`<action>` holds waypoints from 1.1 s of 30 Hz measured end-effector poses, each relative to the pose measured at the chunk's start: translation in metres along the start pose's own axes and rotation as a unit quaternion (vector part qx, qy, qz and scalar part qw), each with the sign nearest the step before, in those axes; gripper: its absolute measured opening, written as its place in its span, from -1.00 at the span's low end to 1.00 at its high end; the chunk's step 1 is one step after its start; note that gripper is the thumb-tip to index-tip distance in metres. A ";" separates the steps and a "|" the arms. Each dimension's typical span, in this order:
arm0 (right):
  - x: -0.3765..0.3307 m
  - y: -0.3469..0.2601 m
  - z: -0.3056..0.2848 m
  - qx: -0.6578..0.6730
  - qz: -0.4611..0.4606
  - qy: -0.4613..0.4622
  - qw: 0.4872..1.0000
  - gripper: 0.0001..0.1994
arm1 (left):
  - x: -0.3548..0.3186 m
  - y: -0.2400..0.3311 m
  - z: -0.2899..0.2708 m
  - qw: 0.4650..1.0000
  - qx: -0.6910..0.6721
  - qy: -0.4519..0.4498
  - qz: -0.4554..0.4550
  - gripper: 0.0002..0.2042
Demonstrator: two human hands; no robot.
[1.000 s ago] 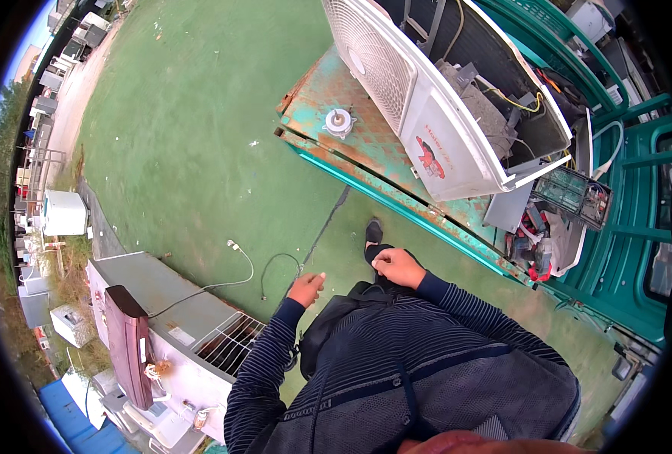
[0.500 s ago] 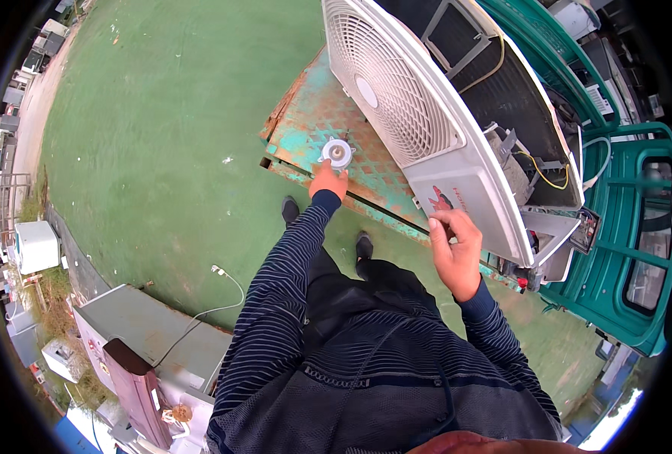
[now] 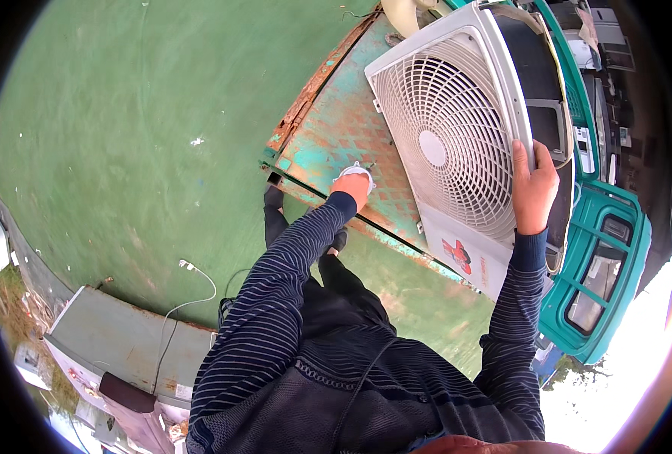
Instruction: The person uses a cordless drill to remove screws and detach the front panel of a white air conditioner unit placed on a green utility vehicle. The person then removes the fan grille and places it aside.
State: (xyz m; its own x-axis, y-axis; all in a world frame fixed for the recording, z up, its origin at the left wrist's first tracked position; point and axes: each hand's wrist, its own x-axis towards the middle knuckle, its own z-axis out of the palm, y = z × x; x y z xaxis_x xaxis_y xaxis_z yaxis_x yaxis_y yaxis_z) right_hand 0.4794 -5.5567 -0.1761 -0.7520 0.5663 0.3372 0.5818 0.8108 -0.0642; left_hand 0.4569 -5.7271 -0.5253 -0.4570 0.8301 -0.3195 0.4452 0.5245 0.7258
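My left hand (image 3: pixel 353 191) is closed over a small round grey-white motor (image 3: pixel 363 169), which rests on a rusty green tread-plate surface (image 3: pixel 325 144). The hand's back hides most of the motor. My right hand (image 3: pixel 535 188) is wrapped over the far-side edge of a white air conditioner front panel (image 3: pixel 468 250), thumb on the front, fingers behind. The panel carries a round fan grille (image 3: pixel 449 144) and stands tilted on the tread plate. Behind it, the unit's dark interior (image 3: pixel 542 117) shows in part.
A cream fan blade (image 3: pixel 402 15) lies at the top of the tread plate. Green truck bodywork (image 3: pixel 601 272) stands at right. Behind me at lower left, a grey-topped appliance (image 3: pixel 128 333) has a white cord (image 3: pixel 200 300) trailing onto the green floor (image 3: pixel 147 151).
My right hand has gone from the panel's lower front, fingers loosely bent, to gripping its edge farther up. The panel's grille faces me more. My left hand stays at the motor and covers more of it.
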 end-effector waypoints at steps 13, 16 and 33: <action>-0.027 -0.042 0.005 0.022 -0.038 -0.031 0.999 -0.62 | 0.015 -0.089 -0.051 0.996 -0.034 0.078 0.039 -0.79; -0.015 -0.031 0.004 0.023 0.027 -0.025 0.999 -0.64 | 0.004 -0.087 -0.084 0.994 -0.083 -0.014 -0.065 -0.68; -0.097 -0.057 -0.017 0.178 0.073 -0.073 0.979 -0.65 | 0.054 0.111 -0.357 0.852 -0.430 0.198 0.224 -0.27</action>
State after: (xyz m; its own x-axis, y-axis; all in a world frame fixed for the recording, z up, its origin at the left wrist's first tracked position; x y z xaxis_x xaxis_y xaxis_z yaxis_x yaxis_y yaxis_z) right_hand 0.5240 -5.6604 -0.1892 -0.7206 0.6738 0.1634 0.5609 0.7051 -0.4338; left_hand 0.2074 -5.6918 -0.2445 -0.6902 0.6914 0.2137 -0.0081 -0.3027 0.9531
